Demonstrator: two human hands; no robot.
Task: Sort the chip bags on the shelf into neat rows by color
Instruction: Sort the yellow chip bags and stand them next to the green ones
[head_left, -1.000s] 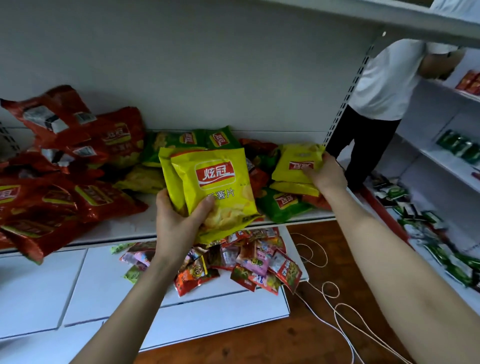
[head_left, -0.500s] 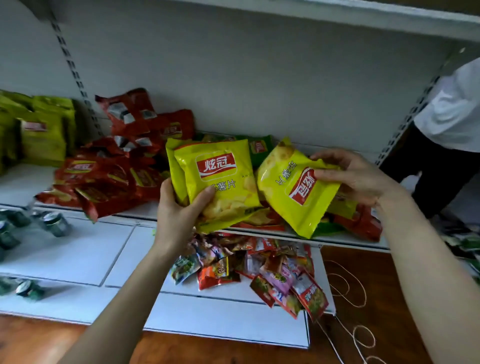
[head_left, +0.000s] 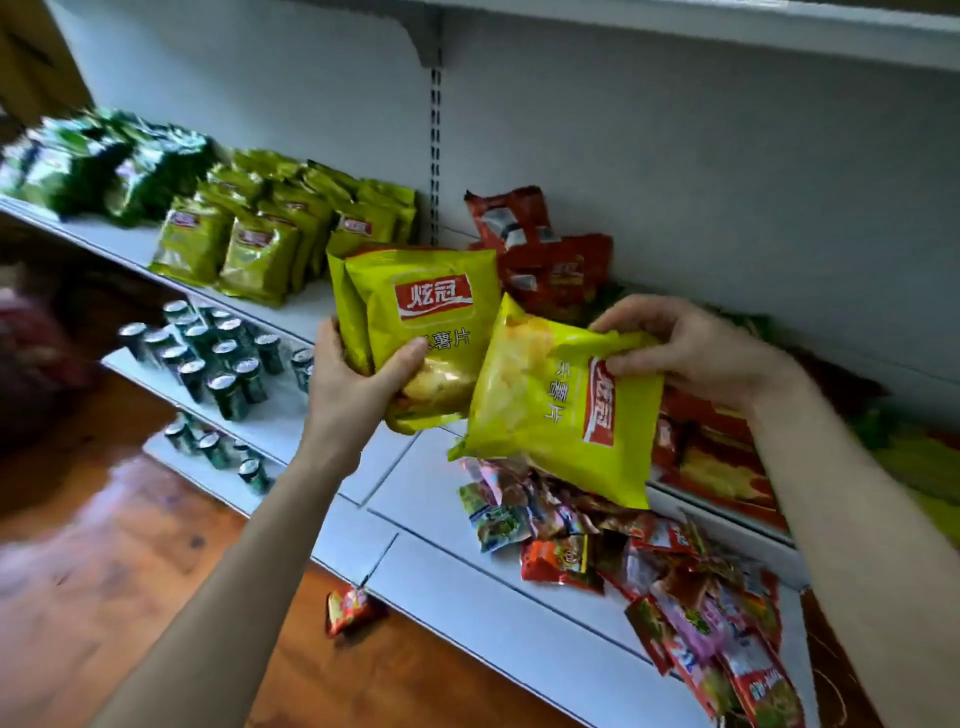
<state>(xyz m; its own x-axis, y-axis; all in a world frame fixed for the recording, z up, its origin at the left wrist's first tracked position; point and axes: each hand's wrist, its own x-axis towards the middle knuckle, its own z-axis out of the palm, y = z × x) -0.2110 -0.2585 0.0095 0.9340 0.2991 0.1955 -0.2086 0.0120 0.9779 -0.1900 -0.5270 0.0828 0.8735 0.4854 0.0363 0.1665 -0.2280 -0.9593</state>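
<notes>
Three yellow chip bags (head_left: 431, 312) are held: two in the left hand (head_left: 353, 384), one in the right hand (head_left: 691, 348). One small packet (head_left: 350, 610) lies on the floor (head_left: 104, 571); the cans (head_left: 223, 358) blur past counting

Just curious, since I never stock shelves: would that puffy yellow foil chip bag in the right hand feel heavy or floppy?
Likely light: the right hand holds the puffy yellow foil chip bag by one end alone. It looks air-filled, so probably keeps its shape. The glossy film may slip in a loose pinch.
</notes>
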